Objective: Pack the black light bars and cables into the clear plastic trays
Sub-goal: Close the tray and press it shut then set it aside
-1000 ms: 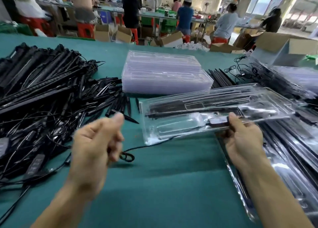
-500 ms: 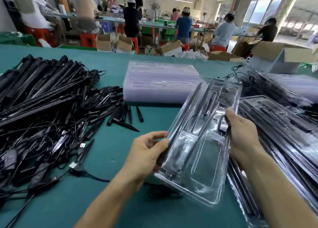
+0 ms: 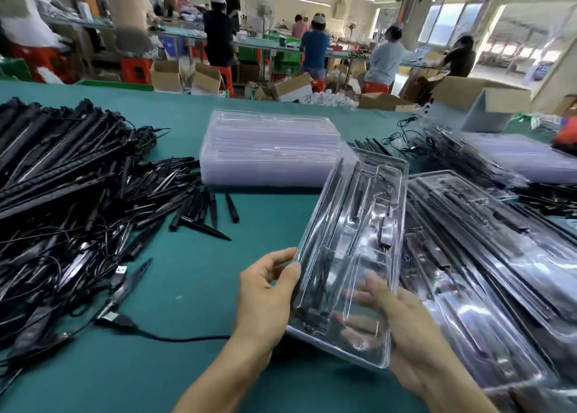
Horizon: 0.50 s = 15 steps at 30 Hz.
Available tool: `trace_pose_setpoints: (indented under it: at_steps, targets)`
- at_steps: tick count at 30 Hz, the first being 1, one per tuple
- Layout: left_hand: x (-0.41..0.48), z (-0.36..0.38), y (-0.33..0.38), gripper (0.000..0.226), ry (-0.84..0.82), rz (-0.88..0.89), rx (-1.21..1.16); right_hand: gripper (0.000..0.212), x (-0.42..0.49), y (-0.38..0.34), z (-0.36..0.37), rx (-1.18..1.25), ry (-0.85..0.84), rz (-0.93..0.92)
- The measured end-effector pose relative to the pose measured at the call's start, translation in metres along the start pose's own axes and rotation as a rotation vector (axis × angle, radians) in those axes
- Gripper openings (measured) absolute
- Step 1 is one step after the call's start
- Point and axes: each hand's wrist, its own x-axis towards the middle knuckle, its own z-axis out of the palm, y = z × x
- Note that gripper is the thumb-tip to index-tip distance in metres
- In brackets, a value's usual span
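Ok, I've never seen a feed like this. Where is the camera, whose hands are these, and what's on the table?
There is no machine: a person works with bare hands, and the one camera sits on their head, looking forward and down. The left hand and right hand both hold a clear tray with black light bars and a cable inside. On the green table lie a pile of loose bars and cables to the left, a stack of empty trays behind, and packed trays on the right.

I am working on a factory packing floor: workers [image 3: 315, 47] are sitting on red stools [image 3: 135, 69] at long benches [image 3: 175, 32], cardboard boxes [image 3: 477, 100] are lying open, heaps of light bars [image 3: 62, 169] and stacked trays [image 3: 268, 150] are covering my green table [image 3: 187, 287].
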Motion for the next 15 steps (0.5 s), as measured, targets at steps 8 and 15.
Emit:
trace_pose_setpoints:
  at_steps: [8,15]
  targets:
    - [-0.02,-0.053,0.013,0.067,-0.465,0.289,0.839,0.024,0.009,-0.041,-0.034,-0.017,0.098,-0.024]
    - [-0.018,-0.072,-0.019,0.03,-0.444,1.022,1.361,0.024,0.011,-0.105,-0.087,-0.063,0.148,-0.138]
